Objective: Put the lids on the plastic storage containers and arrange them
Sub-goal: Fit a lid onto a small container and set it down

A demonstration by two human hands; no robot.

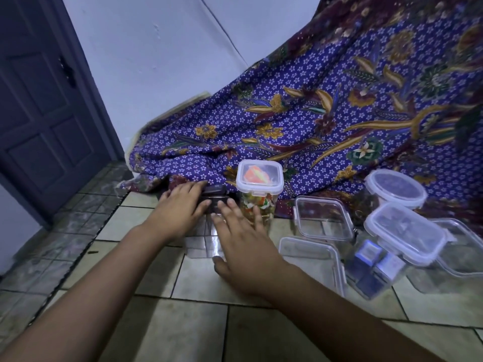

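Touching clear container [206,244], right hand [245,250] straight-fingered

Seven containers: one clear container [207,240] under the left hand [180,205] and right hand [243,246]. To their right are three lidded (tall container [258,202], round container [396,188], rectangular container [406,231]) and three lidless (square tub [324,220], flat tub [311,257], far tub [462,252]).

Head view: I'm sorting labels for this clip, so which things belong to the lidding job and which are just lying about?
Job: clear box under left hand and right hand; snack jar; open box; round tub; lidded box.
Lying about: patterned cloth; door.
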